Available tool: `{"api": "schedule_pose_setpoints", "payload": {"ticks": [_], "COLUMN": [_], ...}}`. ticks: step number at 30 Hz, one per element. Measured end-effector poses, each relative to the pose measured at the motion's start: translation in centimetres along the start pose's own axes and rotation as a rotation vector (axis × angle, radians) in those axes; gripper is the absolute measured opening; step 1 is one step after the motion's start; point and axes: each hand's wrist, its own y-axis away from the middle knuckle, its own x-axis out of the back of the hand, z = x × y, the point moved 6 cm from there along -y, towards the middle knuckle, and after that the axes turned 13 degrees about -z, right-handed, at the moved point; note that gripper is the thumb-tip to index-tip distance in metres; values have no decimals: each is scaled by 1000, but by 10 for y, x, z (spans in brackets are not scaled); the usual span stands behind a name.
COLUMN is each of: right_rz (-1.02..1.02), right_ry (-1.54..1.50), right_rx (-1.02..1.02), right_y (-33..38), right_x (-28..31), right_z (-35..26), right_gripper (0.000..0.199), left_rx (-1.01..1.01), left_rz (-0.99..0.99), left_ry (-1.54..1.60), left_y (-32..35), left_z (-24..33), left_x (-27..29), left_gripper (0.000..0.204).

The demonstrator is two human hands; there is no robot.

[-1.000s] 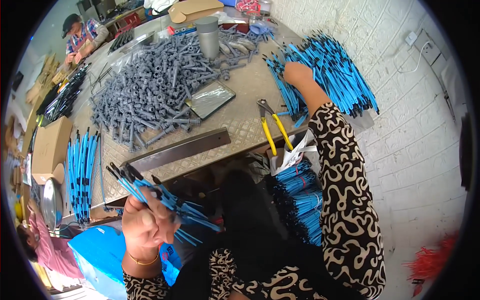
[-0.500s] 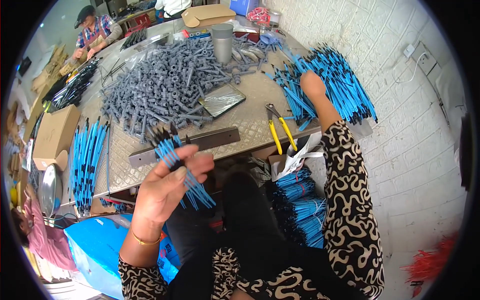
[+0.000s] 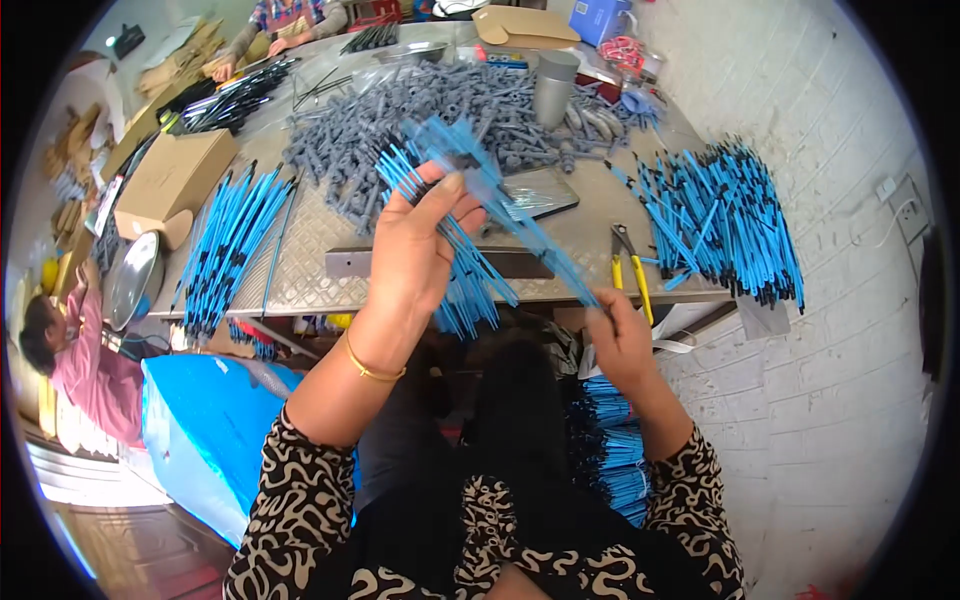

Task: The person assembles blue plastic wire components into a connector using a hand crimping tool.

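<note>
My left hand point(image 3: 412, 245) is raised over the table's front edge, closed around a bunch of thin blue sticks point(image 3: 463, 290) with black ends. To its right, my right hand point(image 3: 622, 345) pinches the lower end of a few more blue sticks point(image 3: 552, 258). These slant up and left until their upper part passes close by the bunch; motion blurs them, so I cannot tell how many there are or whether they touch it. A large pile of blue sticks point(image 3: 725, 220) lies on the table's right side. Between that pile and my hands rest yellow-handled pliers point(image 3: 630, 265).
A heap of grey plastic fittings point(image 3: 345, 150) covers the table's middle, with a grey cup point(image 3: 554, 90) beside it. More blue sticks point(image 3: 230, 245) and a cardboard box point(image 3: 175, 180) are at left. Below hang bundled sticks point(image 3: 622, 450). A co-worker point(image 3: 285, 25) sits across.
My right hand has left the pile at right and come down beside my left hand with some sticks. My left hand keeps its bunch and is raised higher. The view has shifted.
</note>
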Motion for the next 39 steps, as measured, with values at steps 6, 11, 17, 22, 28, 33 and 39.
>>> {"api": "schedule_pose_setpoints", "payload": {"ticks": [6,11,17,22,28,33,39], "right_rz": [-47,-5,-72,-43,-156,-64,-138], "right_ry": [-14,-120,161,186,137,167,193], "right_rx": [109,204,473,438,516,433,-34], "right_y": [-3,5,16,18,21,24,-18], "right_x": [-8,-12,-27,-29,-37,-23,24], "right_z": [-23,-26,-51,-45,-41,-27,28], "right_gripper": [19,17,19,19,27,34,28], "left_rx": [16,-143,-250,-284,-245,-253,-133], "left_rz": [104,130,74,37,-20,-17,-63], "left_ry": [-137,-153,-139,-167,-268,-381,73], "left_y": [10,16,19,30,35,33,44], "left_z": [1,7,13,18,12,14,18], "left_x": [2,12,16,-8,-9,1,-16], "left_gripper": [16,14,13,14,19,21,19]}}
